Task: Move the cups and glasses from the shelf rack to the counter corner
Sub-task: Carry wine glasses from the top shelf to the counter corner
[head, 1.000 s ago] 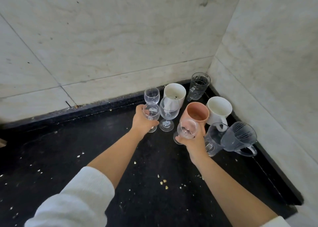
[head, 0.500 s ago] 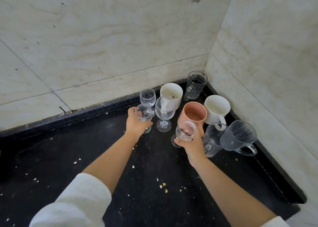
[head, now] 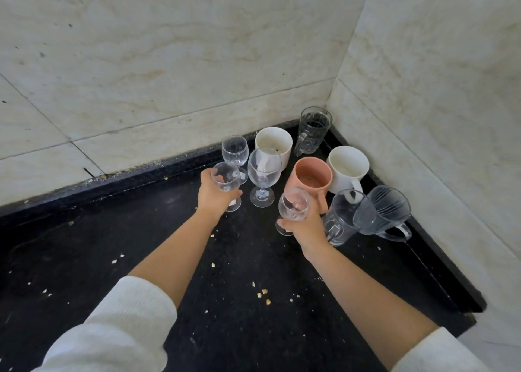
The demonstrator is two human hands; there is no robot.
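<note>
Stemmed clear wine glasses, one gripped by the left hand (head: 215,195) at frame centre (head: 225,177), one by the right hand (head: 306,226) beside the terracotta mug (head: 310,178). Light, brittle, likely slippery; hold by bowl, near stem.

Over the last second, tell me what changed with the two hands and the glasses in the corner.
Very little. The left hand keeps gripping its stemmed glass beside the other wine glasses, and the right hand keeps holding its stemmed glass in front of the pink mug; neither has let go. Both glasses sit at about the same spots. The mugs and glass jugs stayed put.
</note>
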